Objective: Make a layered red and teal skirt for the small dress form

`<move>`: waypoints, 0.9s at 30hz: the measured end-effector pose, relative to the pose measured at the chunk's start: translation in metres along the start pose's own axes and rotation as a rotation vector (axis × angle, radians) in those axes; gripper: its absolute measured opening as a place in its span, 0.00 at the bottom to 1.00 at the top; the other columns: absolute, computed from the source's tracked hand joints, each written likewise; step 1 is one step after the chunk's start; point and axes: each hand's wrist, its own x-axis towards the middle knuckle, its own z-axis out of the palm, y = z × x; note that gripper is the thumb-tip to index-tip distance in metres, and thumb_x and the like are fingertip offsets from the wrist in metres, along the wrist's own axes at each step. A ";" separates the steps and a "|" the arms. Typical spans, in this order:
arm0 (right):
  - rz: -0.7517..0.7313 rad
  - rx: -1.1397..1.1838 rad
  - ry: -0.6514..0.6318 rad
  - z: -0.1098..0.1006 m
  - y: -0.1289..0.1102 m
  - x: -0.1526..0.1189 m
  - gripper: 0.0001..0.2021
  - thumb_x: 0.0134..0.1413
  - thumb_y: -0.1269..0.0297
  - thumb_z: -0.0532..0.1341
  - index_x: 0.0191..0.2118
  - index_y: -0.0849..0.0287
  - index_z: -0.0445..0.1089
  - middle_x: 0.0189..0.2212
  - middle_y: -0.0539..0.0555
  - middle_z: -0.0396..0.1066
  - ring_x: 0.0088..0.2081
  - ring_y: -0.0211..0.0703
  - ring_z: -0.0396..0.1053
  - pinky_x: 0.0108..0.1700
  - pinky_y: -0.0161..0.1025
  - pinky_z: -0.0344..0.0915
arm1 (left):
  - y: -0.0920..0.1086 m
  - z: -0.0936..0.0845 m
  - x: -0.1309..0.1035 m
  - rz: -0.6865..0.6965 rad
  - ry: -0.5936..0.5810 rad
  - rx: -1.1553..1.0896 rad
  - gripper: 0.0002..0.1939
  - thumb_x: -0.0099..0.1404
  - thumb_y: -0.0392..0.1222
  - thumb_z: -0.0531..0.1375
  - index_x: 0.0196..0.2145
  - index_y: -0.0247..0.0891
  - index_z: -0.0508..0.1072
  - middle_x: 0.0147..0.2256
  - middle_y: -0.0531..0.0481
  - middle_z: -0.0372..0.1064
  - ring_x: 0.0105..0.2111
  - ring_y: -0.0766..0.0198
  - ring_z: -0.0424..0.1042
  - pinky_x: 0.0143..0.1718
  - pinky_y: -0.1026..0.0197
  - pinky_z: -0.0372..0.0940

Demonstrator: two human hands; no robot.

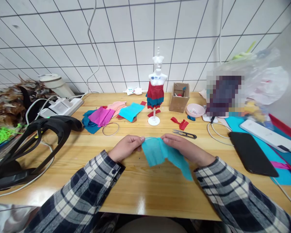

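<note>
A thin turquoise cloth hangs between my two hands above the wooden table. My left hand pinches its upper left corner between thumb and fingers. Further along the top edge, my right hand grips the cloth, and a loose strip droops below that hand. Beyond them stands a small white mannequin wearing a red skirt with a blue hem. Black thread snips lie just past my right hand. Red fabric scraps rest behind the snips.
Folded fabrics and an elastic loop lie back left, near a black headset strap and a power strip. At right are a cardboard box, a pink bowl, a black phone and cables.
</note>
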 end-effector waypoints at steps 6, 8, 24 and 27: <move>-0.176 -0.545 0.130 0.004 -0.002 -0.003 0.23 0.54 0.51 0.64 0.54 0.55 0.70 0.50 0.56 0.74 0.47 0.49 0.71 0.50 0.45 0.65 | 0.000 0.002 0.001 0.064 -0.062 0.101 0.27 0.65 0.63 0.54 0.21 0.36 0.62 0.22 0.57 0.53 0.24 0.69 0.53 0.28 0.64 0.52; -0.217 -0.552 0.151 0.009 0.000 -0.001 0.19 0.55 0.55 0.64 0.51 0.56 0.73 0.47 0.56 0.76 0.44 0.46 0.72 0.48 0.43 0.66 | 0.001 0.004 0.000 0.083 -0.077 0.105 0.27 0.65 0.62 0.53 0.21 0.36 0.61 0.21 0.57 0.52 0.24 0.69 0.53 0.27 0.65 0.52; -0.282 -0.729 0.183 0.009 0.007 0.007 0.10 0.61 0.66 0.56 0.37 0.58 0.75 0.36 0.53 0.77 0.38 0.43 0.71 0.40 0.40 0.62 | -0.003 0.011 0.000 0.016 -0.029 -0.077 0.16 0.57 0.52 0.66 0.34 0.35 0.78 0.32 0.48 0.78 0.31 0.63 0.72 0.35 0.62 0.66; -0.273 -0.741 0.177 0.008 0.008 0.008 0.10 0.62 0.66 0.55 0.35 0.58 0.74 0.33 0.53 0.76 0.36 0.42 0.70 0.38 0.39 0.61 | -0.001 0.010 -0.001 -0.003 -0.045 -0.115 0.15 0.56 0.51 0.67 0.33 0.35 0.79 0.31 0.49 0.77 0.30 0.65 0.72 0.34 0.63 0.65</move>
